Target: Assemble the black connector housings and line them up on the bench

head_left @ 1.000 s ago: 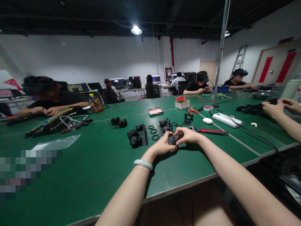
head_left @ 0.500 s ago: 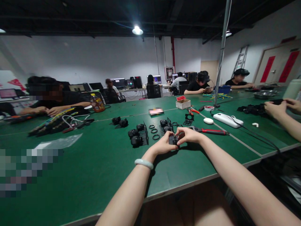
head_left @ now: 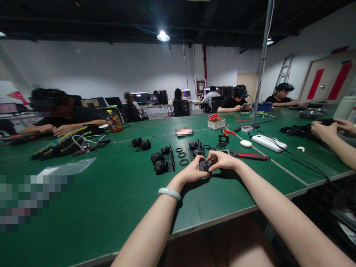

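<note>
Between my two hands, low over the green table [head_left: 133,207], is a small black block-shaped part [head_left: 204,166]. My left hand [head_left: 192,168] closes on its left side, a pale green bangle on that wrist. Fingers of my right hand [head_left: 222,161] pinch the same part from the right. Just beyond my hands stand black camera-like parts [head_left: 193,145] on a bracket. Black rings [head_left: 182,155] lie in a column to the left, beside another group of black camera-like parts [head_left: 160,163]. My fingers partly hide the held part.
Red-handled pliers [head_left: 253,156] lie right of my hands, near a white power bank-like device [head_left: 269,143] with a cable. A small box [head_left: 216,123], a metal pole [head_left: 261,66] and a drink bottle [head_left: 114,121] stand farther off. A co-worker's hands [head_left: 325,129] are at the right.
The view has shifted very slightly. Both hands keep the same hold on the black part, with hardly any visible movement.
</note>
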Available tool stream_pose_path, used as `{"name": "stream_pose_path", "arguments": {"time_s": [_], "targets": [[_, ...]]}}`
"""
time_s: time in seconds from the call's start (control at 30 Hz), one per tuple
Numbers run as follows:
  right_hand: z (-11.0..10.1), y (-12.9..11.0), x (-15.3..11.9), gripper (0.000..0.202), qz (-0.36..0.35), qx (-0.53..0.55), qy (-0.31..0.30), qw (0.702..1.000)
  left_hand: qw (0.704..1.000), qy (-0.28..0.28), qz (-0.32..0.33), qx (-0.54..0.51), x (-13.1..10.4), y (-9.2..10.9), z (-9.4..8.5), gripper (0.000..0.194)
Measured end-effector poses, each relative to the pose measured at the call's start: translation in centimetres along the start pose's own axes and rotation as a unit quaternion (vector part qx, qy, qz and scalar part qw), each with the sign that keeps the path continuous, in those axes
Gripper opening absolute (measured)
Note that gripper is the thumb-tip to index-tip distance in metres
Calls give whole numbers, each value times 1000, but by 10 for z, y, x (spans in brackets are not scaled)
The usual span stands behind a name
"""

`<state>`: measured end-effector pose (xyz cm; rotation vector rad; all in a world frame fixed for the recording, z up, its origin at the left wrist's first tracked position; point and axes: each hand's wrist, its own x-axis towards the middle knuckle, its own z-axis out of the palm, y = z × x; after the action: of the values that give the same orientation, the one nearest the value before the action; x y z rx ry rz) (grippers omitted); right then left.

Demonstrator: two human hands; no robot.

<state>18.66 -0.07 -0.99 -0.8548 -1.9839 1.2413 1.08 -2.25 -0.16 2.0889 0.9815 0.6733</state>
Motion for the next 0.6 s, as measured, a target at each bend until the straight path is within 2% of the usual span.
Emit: {"name": "stream_pose_path", "arguments": {"time_s": [0.6], "targets": [[1, 6, 3, 41, -21, -11, 4, 1000, 1000, -9, 17, -5, 1, -1, 0, 47]]}}
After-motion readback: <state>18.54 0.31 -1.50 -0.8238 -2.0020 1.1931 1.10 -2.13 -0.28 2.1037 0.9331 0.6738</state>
